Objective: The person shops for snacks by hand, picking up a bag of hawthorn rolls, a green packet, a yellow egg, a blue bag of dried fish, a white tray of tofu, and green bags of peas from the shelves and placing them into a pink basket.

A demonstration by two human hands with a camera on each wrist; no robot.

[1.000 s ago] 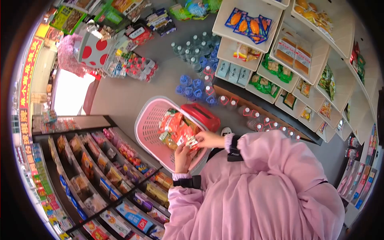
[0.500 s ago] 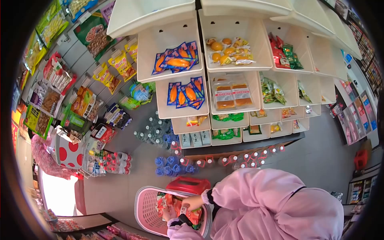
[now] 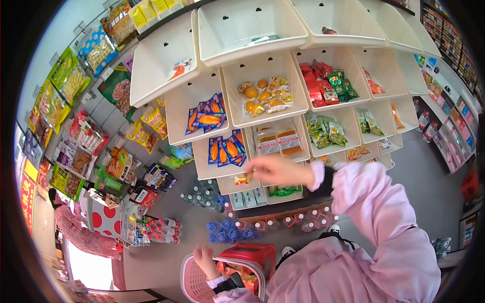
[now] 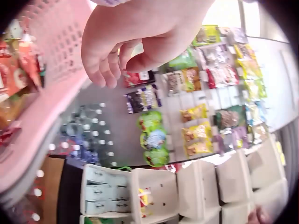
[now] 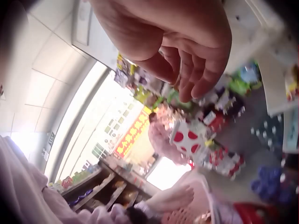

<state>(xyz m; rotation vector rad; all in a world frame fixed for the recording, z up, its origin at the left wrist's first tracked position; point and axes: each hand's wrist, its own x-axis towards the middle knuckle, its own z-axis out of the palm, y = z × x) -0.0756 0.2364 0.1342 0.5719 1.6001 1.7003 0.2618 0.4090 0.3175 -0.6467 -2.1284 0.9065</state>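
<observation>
My right hand (image 3: 275, 170) is raised in front of the tilted white bins (image 3: 247, 30), near the lower left ones. Its fingers hang loosely curled in the right wrist view, with nothing in them. Close by in the head view are blue packets with orange carrot-like shapes (image 3: 228, 150) and a bin of packaged brown cakes (image 3: 277, 144). My left hand (image 3: 204, 261) hovers at the pink basket (image 3: 191, 283), fingers relaxed and bare of any thing. Red packages (image 3: 246, 276) lie inside the basket, partly hidden by the left sleeve.
A red basket-like container (image 3: 263, 252) stands beside the pink basket. Bottles with blue wrapping (image 3: 227, 232) and red-handled bottles (image 3: 270, 222) stand on the floor below the bins. Snack bags (image 3: 88, 132) hang on the left wall. Another person in pink (image 3: 81, 232) is at the far left.
The view has swung up toward the bins. My right hand has left the packages in the basket and risen to the bins. My left hand has let go and lifted toward the basket's rim.
</observation>
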